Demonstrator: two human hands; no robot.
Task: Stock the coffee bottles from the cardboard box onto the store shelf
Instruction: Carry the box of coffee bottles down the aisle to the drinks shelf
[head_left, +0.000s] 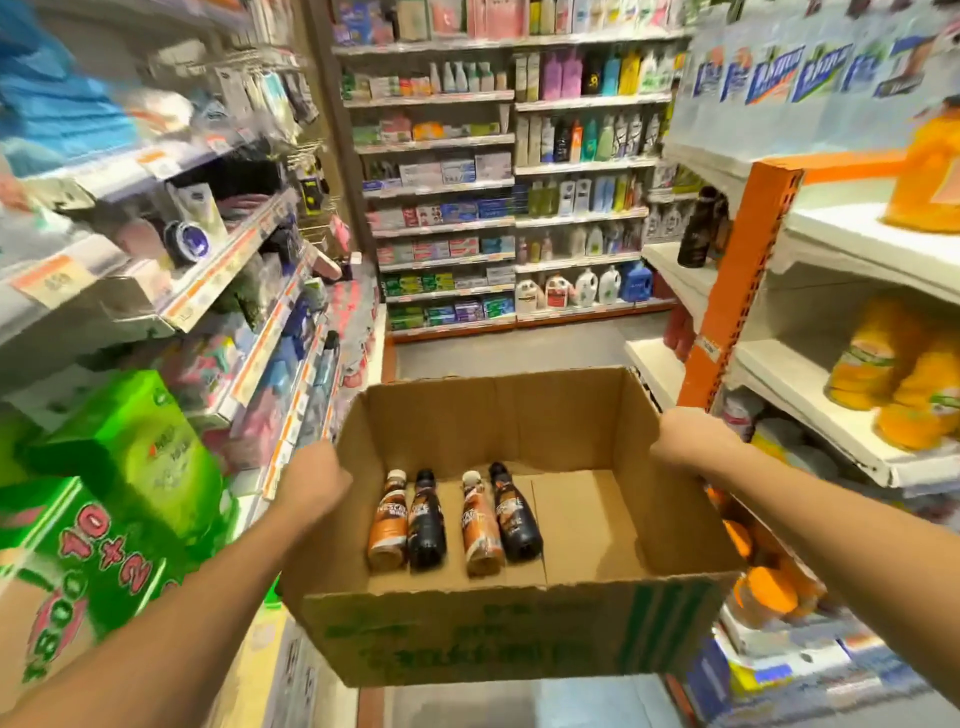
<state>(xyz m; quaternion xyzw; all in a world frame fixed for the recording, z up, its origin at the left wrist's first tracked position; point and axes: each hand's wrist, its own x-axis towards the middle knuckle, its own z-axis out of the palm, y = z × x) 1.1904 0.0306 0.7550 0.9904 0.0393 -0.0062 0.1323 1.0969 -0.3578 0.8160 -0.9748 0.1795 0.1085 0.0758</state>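
Note:
An open cardboard box (582, 415) is held up in the aisle in front of me. My left hand (311, 475) grips its left wall and my right hand (693, 441) grips its right wall. Several coffee bottles lie on the box floor at the left, caps pointing away: an orange-brown one (388, 525), a black one (426, 522), another orange-brown one (480, 527) and another black one (514, 514). The right half of the box floor is bare. On the white store shelf (675, 270) to the right, a dark bottle (698, 228) stands by the orange upright.
Shelves line both sides of the narrow aisle. Green packs (130, 457) jut out at the lower left. Orange drink bottles (893, 374) fill the right shelves behind an orange post (743, 280). A stocked shelf wall (509, 176) closes the far end; grey floor (509, 353) lies ahead.

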